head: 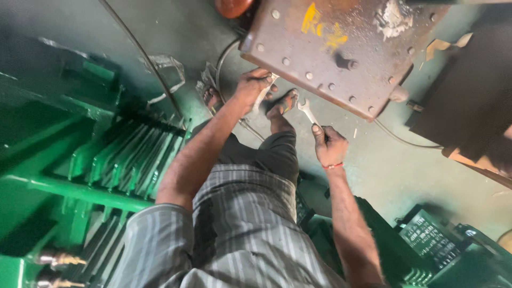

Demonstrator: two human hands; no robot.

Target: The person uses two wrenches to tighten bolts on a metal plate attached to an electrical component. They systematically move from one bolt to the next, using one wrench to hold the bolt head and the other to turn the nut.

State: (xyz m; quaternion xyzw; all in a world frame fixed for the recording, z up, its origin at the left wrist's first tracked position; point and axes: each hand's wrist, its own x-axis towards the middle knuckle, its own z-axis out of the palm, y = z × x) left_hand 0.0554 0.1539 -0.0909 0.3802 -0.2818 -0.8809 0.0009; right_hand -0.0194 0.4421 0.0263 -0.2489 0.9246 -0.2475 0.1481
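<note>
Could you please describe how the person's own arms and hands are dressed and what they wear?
Both forearms are bare. The left hand wears nothing visible. The right hand has a thin red thread band around the wrist. A grey striped shirt has its sleeve ending near the left elbow. No gloves.

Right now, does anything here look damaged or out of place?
Yes. The brown metal plate looks rusty, with yellow paint smears and a white crusty patch near its top. It hangs tilted above the floor. Each hand holds a spanner.
</note>
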